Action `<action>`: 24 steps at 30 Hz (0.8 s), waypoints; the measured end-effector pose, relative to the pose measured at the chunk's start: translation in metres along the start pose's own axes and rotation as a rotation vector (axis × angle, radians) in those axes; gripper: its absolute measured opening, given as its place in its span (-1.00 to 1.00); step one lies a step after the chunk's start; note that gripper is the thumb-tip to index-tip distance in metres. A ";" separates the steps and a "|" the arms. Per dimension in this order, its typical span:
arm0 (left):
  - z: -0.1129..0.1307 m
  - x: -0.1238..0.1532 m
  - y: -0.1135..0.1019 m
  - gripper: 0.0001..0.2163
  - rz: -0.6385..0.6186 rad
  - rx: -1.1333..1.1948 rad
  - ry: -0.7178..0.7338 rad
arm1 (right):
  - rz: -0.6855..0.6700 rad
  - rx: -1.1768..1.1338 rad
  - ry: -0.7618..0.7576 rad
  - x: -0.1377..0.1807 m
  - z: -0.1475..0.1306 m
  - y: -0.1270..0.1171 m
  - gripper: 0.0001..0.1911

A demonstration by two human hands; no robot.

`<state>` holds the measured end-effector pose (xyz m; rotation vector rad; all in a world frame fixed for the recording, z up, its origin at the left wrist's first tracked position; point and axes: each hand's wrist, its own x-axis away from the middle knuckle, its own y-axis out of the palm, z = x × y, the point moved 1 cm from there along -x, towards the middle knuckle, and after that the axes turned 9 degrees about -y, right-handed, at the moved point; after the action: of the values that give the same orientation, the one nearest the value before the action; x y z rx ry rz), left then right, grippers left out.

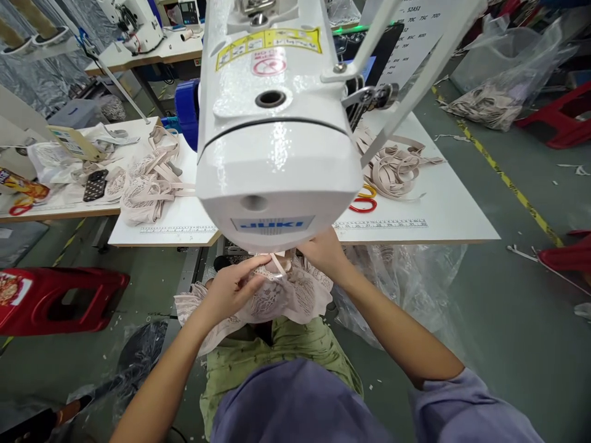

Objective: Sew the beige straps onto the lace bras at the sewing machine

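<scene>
A pale pink lace bra (272,301) hangs over the front edge of the sewing machine's bed, its lower part draped above my lap. My left hand (233,288) grips it from the left, thumb and forefinger closing on the fabric beside a narrow strap (278,264). On the other side, my right hand (325,252) holds the bra's right part close under the machine head; its fingertips are hidden there. The white sewing machine (279,166) blocks the view of the needle and of the fabric beneath it.
Lace pieces (150,184) lie left of the machine, a heap of straps (397,169) to the right. Red-and-yellow scissors (364,202) rest near a printed ruler (383,224). Plastic sheeting (406,283) hangs under the table (462,215). A red stool (64,301) stands left.
</scene>
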<state>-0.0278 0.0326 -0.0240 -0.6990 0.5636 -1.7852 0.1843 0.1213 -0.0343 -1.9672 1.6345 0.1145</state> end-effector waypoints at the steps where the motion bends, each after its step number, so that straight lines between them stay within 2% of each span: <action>1: -0.002 0.000 -0.002 -0.58 -0.042 0.005 -0.003 | -0.003 0.006 -0.022 -0.001 0.001 0.002 -0.93; 5: 0.007 0.006 -0.004 -0.52 -0.073 -0.020 -0.103 | -0.034 0.028 -0.059 -0.005 0.005 0.007 -0.95; 12: 0.043 0.012 -0.001 -0.56 0.014 -0.118 -0.202 | -0.092 0.029 -0.077 -0.008 0.011 0.006 -0.95; 19: 0.054 0.020 0.007 -0.68 0.063 0.219 -0.237 | -0.096 0.079 -0.069 -0.014 0.012 0.007 -0.93; 21: 0.056 0.022 0.014 -0.68 0.044 0.272 -0.268 | -0.103 0.105 -0.050 -0.015 0.011 0.008 -0.93; 24: 0.056 0.021 0.021 -0.66 0.040 0.290 -0.241 | -0.118 0.104 -0.017 -0.015 0.008 0.009 -0.95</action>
<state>0.0208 0.0044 0.0058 -0.6820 0.1512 -1.6719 0.1751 0.1372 -0.0383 -1.9718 1.4796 0.0014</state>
